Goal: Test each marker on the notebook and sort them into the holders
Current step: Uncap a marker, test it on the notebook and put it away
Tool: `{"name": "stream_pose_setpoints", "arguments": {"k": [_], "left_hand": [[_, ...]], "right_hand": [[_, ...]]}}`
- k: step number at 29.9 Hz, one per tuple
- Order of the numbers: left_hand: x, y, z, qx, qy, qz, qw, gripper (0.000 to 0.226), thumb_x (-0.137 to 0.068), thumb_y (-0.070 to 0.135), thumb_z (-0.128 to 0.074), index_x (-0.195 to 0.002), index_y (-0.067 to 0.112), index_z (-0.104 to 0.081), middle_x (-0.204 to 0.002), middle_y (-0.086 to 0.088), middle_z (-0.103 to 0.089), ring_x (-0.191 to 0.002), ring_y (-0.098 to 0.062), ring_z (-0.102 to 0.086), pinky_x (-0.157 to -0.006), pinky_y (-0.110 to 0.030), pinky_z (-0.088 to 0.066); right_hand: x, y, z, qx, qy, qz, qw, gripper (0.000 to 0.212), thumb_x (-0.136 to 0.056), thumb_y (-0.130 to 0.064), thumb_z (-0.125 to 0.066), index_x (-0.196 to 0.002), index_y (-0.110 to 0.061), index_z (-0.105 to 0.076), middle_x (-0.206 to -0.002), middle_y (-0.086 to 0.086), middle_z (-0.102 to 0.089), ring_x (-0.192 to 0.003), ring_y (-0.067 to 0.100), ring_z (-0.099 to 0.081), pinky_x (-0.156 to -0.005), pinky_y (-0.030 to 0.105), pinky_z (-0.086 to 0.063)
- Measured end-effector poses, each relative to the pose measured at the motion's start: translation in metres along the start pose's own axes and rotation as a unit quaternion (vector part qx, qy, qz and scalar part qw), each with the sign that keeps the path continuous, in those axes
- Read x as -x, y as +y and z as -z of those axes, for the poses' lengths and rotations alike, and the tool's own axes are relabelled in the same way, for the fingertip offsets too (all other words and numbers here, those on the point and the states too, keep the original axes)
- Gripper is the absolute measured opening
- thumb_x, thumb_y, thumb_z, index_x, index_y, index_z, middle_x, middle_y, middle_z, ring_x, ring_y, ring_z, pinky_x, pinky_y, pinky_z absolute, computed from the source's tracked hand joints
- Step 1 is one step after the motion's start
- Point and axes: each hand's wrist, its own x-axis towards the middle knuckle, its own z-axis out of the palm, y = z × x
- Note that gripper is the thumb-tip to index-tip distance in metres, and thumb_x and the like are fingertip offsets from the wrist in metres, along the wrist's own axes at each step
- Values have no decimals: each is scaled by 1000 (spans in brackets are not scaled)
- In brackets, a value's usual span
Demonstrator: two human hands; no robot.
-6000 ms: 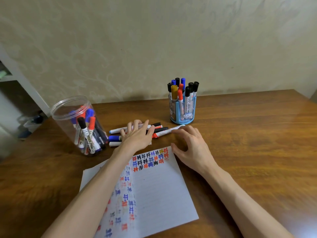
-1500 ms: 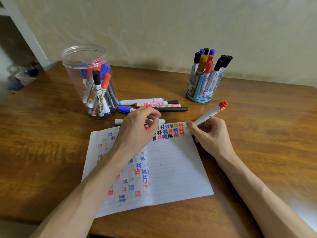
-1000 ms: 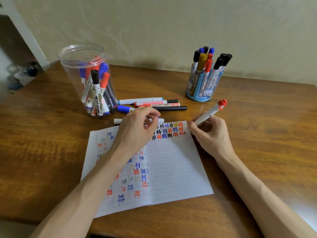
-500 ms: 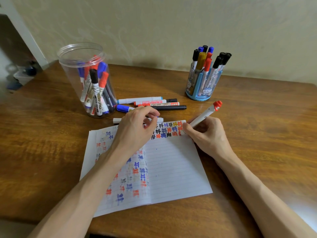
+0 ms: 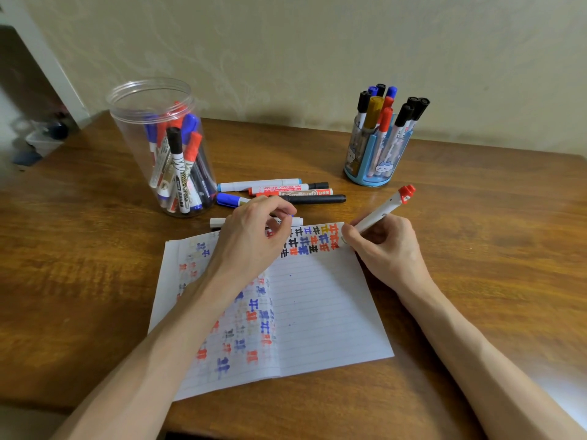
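— Where's the marker from where you stand?

— In the right hand, thumb and fingers curled tight round its lower barrel. It's white and slants up toward two o'clock, with a red cap stuck on the raised back end. The writing end is down at the far right corner of the notebook. The fingertips hide the tip, so I can't tell whether it touches the paper.

— And the page?

— Open flat on the wooden table. It's lined, with rows of small red, blue, black and yellow marks along its far edge, ending just beside that hand. More colour shows on the left page.

— The other hand?

— The left hand rests on the notebook at about eleven o'clock from its middle, fingers curled in toward the thumb. Whether they pinch anything, I cannot tell.

— What's beyond it?

— A handful of loose markers lie side by side on the table at twelve o'clock from the notebook, one white one partly hidden behind the left hand. At ten o'clock a clear jar stands upright with markers leaning inside. At one o'clock is a blue holder, its markers standing caps up, well apart from the jar.
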Motion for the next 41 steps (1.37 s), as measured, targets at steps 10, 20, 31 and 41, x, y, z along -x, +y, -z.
{"name": "stream_pose_setpoints", "arguments": {"k": [10, 20, 31, 41], "left_hand": [[0, -1, 0, -4, -1, 1, 1000, 15, -99, 25, -65, -113, 27, -69, -102, 16, -66, -87, 2, -64, -70, -9, -46], [0, -1, -1, -5, -4, 4, 1000, 16, -99, 24, -65, -114, 27, -69, -104, 16, -67, -89, 1, -65, -70, -11, -48], [0, -1, -2, -5, -3, 4, 1000, 15, -99, 24, -65, -114, 27, -69, -103, 17, -65, -86, 4, -64, -66, -8, -44], [0, -4, -3, -4, 4, -6, 1000, 14, -99, 25, -65, -112, 28, -69, -104, 16, -68, -88, 2, -65, -69, -9, -48]], "right_hand": [[-2, 2, 0, -13, 29, -30, 999, 16, -94, -31, -77, -99, -16, -74, -94, -3, -78, -85, 10, -77, -74, 37, -67], [0, -2, 1, 23, -3, -7, 1000, 12, -92, -25, -78, -94, -15, -72, -92, -8, -75, -84, 0, -73, -68, 21, -62], [5, -12, 5, -115, 34, -1, 993, 25, -95, -28, -77, -109, -11, -67, -95, 3, -75, -77, 7, -73, -68, 24, -60], [8, -25, 11, -210, -28, -46, 976, 92, -90, -41, -71, -164, -36, -17, -89, 13, -79, -72, 21, -71, -75, 37, -62]]}}
